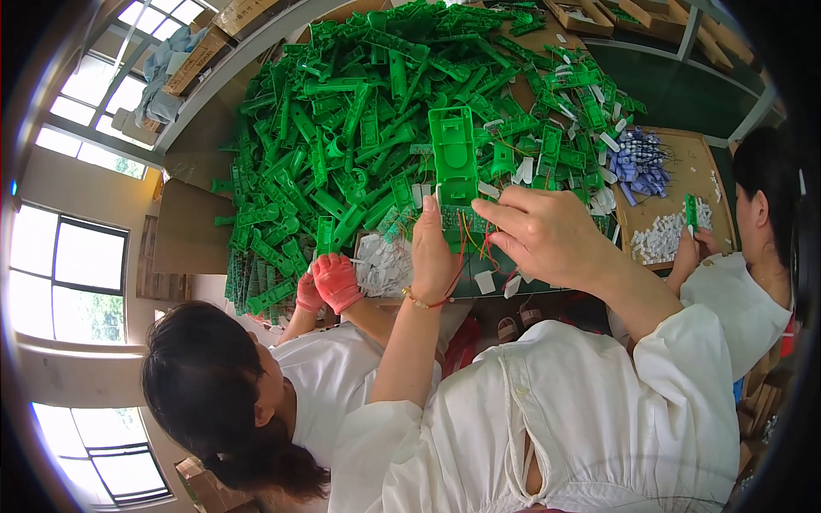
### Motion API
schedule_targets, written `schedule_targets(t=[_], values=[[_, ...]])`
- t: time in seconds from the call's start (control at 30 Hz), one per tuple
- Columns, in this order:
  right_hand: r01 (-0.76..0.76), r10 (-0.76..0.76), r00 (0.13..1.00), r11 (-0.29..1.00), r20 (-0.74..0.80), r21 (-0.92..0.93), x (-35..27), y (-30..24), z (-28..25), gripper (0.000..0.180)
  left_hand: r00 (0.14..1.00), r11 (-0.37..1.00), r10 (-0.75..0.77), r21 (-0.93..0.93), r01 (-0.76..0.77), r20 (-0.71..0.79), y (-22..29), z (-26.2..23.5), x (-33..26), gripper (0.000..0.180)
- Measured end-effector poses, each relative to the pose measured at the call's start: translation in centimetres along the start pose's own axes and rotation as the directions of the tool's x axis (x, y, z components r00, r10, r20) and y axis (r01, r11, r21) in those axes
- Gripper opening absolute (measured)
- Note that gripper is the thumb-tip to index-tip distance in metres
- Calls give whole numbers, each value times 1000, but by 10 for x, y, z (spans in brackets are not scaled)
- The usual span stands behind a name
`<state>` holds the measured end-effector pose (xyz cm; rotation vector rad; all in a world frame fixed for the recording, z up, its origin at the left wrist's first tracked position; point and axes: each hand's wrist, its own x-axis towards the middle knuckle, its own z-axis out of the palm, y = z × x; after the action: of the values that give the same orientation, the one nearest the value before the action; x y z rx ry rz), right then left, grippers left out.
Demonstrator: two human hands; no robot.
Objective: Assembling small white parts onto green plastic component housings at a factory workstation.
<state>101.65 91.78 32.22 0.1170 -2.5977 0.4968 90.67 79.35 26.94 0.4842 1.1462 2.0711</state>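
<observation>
My left hand (434,256) is closed around the lower end of a long green plastic housing (454,145), held upright over the table edge with its hollow side facing me. A small green circuit board (464,220) sits at the housing's lower end, and thin red and yellow wires (466,243) hang from it. Bent fingers of my right hand (547,232) reach in from the right, the index fingertip at the board's edge and the thumb beside the red wires. What lies between those fingertips is too small to make out.
Behind the housing rises a large heap of green plastic housings (359,111). White parts (385,265) lie near the table edge. Blue-purple wired parts (640,164) and small white pieces (665,239) lie on cardboard at right. Co-workers sit close on both sides, one wearing pink gloves (338,282).
</observation>
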Motion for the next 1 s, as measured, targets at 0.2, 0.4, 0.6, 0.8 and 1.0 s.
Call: schedule_targets(t=[0.2, 0.4, 0.6, 0.8, 1.0], values=[[-36, 36, 999, 999, -26, 0, -4, 5, 8, 35, 998, 997, -36, 74, 32, 60, -2, -7, 1, 48], [-12, 9, 998, 999, -69, -48, -5, 7, 18, 38, 995, 998, 53, 14, -55, 84, -1, -10, -3, 43], [-85, 84, 996, 989, -15, -121, -7, 25, 55, 31, 987, 729, 164, 674, -120, -1, -24, -26, 17, 26], [-234, 291, 873, 954, 392, -188, -33, 65, 159, 26, 899, 615, 121, 743, 265, -421, -99, -116, 45, 24], [-122, 140, 989, 949, 41, -290, -64, 114, 159, 41, 990, 988, -104, 101, 114, -98, -87, -72, 41, 25]])
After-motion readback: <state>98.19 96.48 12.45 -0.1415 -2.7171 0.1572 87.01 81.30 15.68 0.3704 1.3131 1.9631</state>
